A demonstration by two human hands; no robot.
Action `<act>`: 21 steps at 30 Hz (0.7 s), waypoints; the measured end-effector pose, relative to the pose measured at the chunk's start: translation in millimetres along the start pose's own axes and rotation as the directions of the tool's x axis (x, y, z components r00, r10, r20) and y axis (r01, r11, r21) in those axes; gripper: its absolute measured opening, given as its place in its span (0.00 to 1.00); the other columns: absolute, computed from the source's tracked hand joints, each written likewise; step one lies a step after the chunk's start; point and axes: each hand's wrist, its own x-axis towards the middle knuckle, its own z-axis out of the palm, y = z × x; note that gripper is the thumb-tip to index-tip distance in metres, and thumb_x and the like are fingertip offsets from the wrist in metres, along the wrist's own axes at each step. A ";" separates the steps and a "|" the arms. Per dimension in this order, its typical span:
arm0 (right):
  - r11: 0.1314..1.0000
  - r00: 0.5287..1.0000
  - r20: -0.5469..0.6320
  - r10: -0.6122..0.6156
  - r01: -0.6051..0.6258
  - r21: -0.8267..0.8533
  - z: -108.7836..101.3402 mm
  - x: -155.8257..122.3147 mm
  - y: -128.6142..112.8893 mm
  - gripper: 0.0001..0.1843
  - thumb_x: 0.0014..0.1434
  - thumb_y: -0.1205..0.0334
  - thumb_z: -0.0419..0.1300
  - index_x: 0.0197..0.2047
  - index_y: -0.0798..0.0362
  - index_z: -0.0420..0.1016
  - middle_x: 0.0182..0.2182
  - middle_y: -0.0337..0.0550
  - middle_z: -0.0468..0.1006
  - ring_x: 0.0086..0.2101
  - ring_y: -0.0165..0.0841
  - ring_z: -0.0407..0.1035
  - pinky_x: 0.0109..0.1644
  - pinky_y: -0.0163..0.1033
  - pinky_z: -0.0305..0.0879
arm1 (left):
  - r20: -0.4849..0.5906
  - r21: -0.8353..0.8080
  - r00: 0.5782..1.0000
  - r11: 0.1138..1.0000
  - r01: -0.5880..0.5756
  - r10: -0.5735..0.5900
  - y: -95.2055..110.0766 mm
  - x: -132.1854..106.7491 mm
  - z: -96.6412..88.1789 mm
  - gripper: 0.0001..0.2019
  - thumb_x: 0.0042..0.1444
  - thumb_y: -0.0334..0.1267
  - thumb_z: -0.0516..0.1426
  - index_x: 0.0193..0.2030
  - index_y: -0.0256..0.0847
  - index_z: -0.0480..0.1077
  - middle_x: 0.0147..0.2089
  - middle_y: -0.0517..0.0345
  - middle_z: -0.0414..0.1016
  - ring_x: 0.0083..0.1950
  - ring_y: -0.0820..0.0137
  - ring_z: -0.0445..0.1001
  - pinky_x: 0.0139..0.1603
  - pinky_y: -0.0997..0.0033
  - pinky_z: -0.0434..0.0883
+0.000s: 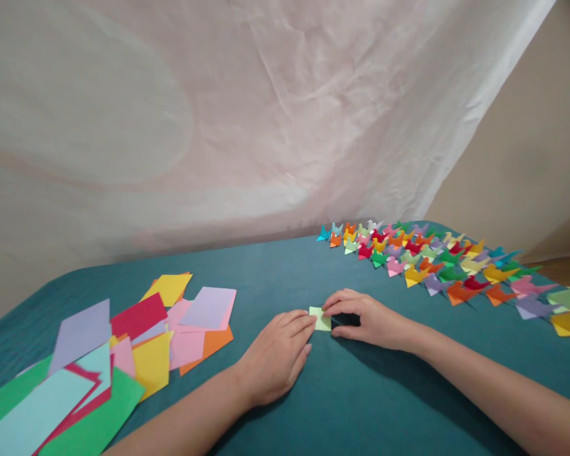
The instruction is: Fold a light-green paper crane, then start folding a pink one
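Note:
A small, light green square of folded paper (pixel 320 320) lies flat on the cloth between my two hands. My left hand (pixel 278 354) rests palm down, its fingers stretched out with the tips on the paper's left edge. From the other side, my right hand (pixel 365 320) touches the paper. Its index fingertip is at the upper right corner and its thumb is near the lower right one, with a wide gap between them. The folds of the paper are too small to make out.
A teal cloth (pixel 275 272) covers the table. Loose coloured paper sheets (pixel 147 367) overlap on the left. Rows of folded paper birds (pixel 427 269) in many colours stand at the back right. Behind the table hangs a pale sheet (pixel 247 114).

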 end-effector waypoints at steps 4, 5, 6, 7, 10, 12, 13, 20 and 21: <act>0.999 0.999 -0.023 -0.035 0.034 -0.022 2.7 -0.8 6.1 0.13 0.54 0.65 0.63 0.44 0.50 0.75 0.43 0.45 0.74 0.44 0.34 0.67 0.50 0.41 0.63 | -0.003 -0.021 1.000 1.000 -0.009 0.009 -1.6 0.3 1.2 0.19 0.63 0.34 0.46 0.60 0.35 0.59 0.61 0.51 0.63 0.62 0.63 0.58 0.63 0.58 0.57; 0.999 0.999 -0.027 -0.044 0.043 -0.028 3.3 -1.0 7.1 0.12 0.54 0.64 0.63 0.44 0.50 0.75 0.43 0.45 0.74 0.44 0.34 0.67 0.50 0.41 0.63 | -0.006 -0.024 1.000 1.000 -0.011 0.011 -1.9 0.5 1.7 0.19 0.63 0.34 0.46 0.60 0.35 0.59 0.61 0.51 0.63 0.62 0.63 0.58 0.63 0.58 0.57; 0.998 0.998 -0.030 -0.052 0.051 -0.032 3.9 -1.1 8.0 0.11 0.55 0.64 0.63 0.44 0.50 0.75 0.43 0.45 0.74 0.44 0.34 0.67 0.50 0.41 0.63 | -0.010 -0.028 1.000 1.000 -0.013 0.013 -2.2 0.7 2.1 0.19 0.63 0.34 0.46 0.60 0.35 0.59 0.61 0.51 0.63 0.62 0.63 0.58 0.64 0.59 0.57; 0.998 0.998 -0.031 -0.060 0.059 -0.035 4.5 -1.2 8.8 0.11 0.55 0.64 0.62 0.43 0.50 0.75 0.43 0.45 0.74 0.44 0.34 0.67 0.49 0.41 0.63 | -0.015 -0.031 1.000 0.999 -0.015 0.015 -2.4 0.9 2.4 0.19 0.63 0.34 0.46 0.60 0.35 0.59 0.61 0.51 0.63 0.62 0.63 0.58 0.64 0.59 0.57; 0.997 0.997 -0.035 -0.073 0.072 -0.027 5.7 -0.8 10.5 0.10 0.56 0.63 0.62 0.43 0.50 0.76 0.42 0.45 0.74 0.43 0.34 0.67 0.49 0.41 0.63 | -0.023 -0.042 0.999 0.999 -0.024 0.023 -3.1 1.1 2.7 0.19 0.63 0.33 0.46 0.60 0.35 0.59 0.60 0.51 0.64 0.61 0.64 0.59 0.64 0.60 0.57; 0.998 0.997 -0.038 -0.066 0.066 -0.014 6.0 -0.5 10.9 0.10 0.55 0.63 0.62 0.43 0.51 0.76 0.42 0.45 0.73 0.43 0.34 0.67 0.49 0.40 0.63 | -0.024 -0.042 0.999 0.999 -0.033 0.032 -3.4 0.9 2.8 0.19 0.63 0.33 0.46 0.60 0.34 0.59 0.60 0.51 0.64 0.61 0.64 0.59 0.63 0.60 0.57; 0.998 0.998 -0.038 -0.059 0.059 -0.007 6.0 -0.5 10.8 0.11 0.55 0.63 0.63 0.43 0.51 0.76 0.42 0.45 0.73 0.43 0.34 0.67 0.49 0.40 0.63 | -0.025 -0.040 0.999 0.999 -0.035 0.034 -3.6 0.7 2.9 0.19 0.64 0.33 0.45 0.60 0.34 0.60 0.60 0.51 0.64 0.61 0.63 0.59 0.63 0.59 0.57; 0.999 1.000 -0.030 -0.006 0.007 0.034 4.7 -1.1 7.9 0.12 0.54 0.63 0.63 0.43 0.50 0.76 0.42 0.44 0.73 0.43 0.34 0.67 0.49 0.41 0.63 | -0.048 -0.059 0.998 0.997 -0.041 0.038 -4.5 0.5 4.5 0.18 0.64 0.35 0.45 0.59 0.37 0.61 0.58 0.52 0.67 0.60 0.64 0.60 0.62 0.59 0.58; 0.999 1.000 -0.029 0.003 -0.002 0.045 4.4 -0.9 7.3 0.11 0.54 0.63 0.64 0.43 0.50 0.76 0.42 0.44 0.73 0.43 0.34 0.67 0.49 0.41 0.63 | -0.051 -0.063 0.998 0.997 -0.042 0.038 -4.4 0.6 4.5 0.18 0.64 0.35 0.45 0.59 0.37 0.61 0.58 0.52 0.67 0.60 0.64 0.60 0.62 0.59 0.58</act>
